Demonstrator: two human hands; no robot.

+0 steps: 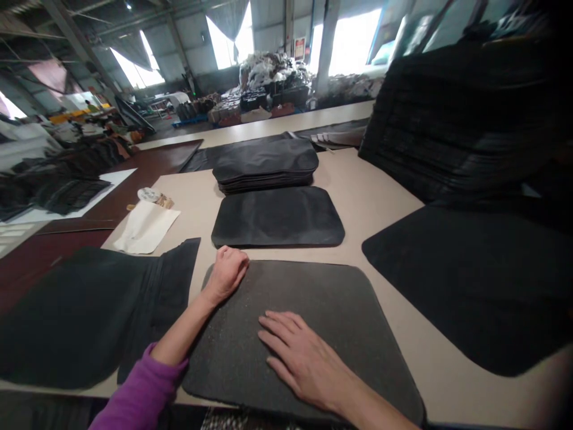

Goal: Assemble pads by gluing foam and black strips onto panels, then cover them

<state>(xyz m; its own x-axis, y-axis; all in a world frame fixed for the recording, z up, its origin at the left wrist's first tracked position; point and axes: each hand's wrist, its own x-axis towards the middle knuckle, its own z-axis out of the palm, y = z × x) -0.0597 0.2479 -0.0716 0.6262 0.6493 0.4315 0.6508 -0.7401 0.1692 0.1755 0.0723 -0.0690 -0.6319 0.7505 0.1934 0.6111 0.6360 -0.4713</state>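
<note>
Bare right forearm (371, 399), nearest my remote viewpoint, leads to the right hand (304, 358), which rests open and palm down on a dark grey panel (333, 310), fingers slightly spread and grasping nothing. The panel lies flat on the beige table (456, 382), directly before the wearer, its near edge close to the table's front edge; I cannot tell whether it overhangs. The left hand (229, 272), beyond a purple sleeve (143, 388), is curled at the panel's far left corner; I cannot tell whether its fingers pinch the rim or merely rest there.

For good handling, I would let the left hand anchor the corner while the right palm bears down evenly, any stroke running away from the anchor so that the sheet does not ruck. Small pale specks show on the surface near the left wrist; I would wipe them off lightly. I would also mind the far edge, since a black panel (277, 218) lies just beyond it, with a black stack (266, 164) behind, and a sideways push could disturb that spacing.
</note>
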